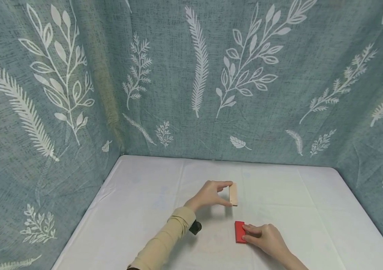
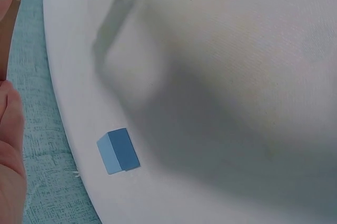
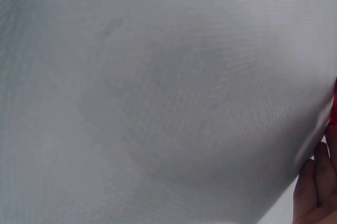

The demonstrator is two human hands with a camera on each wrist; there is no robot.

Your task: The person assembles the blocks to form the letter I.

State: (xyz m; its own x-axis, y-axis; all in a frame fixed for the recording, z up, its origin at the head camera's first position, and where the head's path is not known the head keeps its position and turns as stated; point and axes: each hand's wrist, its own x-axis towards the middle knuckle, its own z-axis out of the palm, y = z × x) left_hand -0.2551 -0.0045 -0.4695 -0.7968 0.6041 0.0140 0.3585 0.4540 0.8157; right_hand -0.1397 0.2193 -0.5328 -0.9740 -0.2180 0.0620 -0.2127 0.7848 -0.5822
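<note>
My left hand (image 1: 209,195) holds a flat, pale wooden block (image 1: 233,194) between thumb and fingers, gripping it at its two ends. A shadow on the cloth below shows the block raised off the table. Nearer to me, my right hand (image 1: 267,238) pinches the right side of a red rectangular block (image 1: 240,232). Only a sliver of that red block (image 3: 335,111) enters the right wrist view. A blue block (image 2: 119,151) with two visible faces lies on the white cloth in the left wrist view; the head view does not show it.
A white cloth (image 1: 137,187) covers the table. Green-blue curtains (image 1: 178,93) with white leaf prints hang at the back and both sides. A small black device (image 1: 195,227) sits at my left wrist, beside the beige sleeve (image 1: 164,240).
</note>
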